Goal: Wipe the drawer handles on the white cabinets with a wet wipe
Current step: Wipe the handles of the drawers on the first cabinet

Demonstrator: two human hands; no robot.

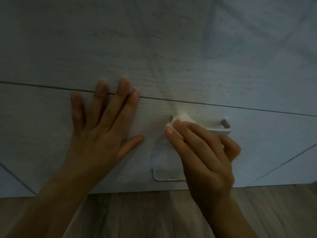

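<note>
The wet wipe (182, 118) on the drawer handle (218, 131), left end (right end bare)

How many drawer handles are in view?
2. The upper handle sits under the right hand and its wipe; the lower handle is below, partly hidden by that hand. More may be off-frame.
</note>
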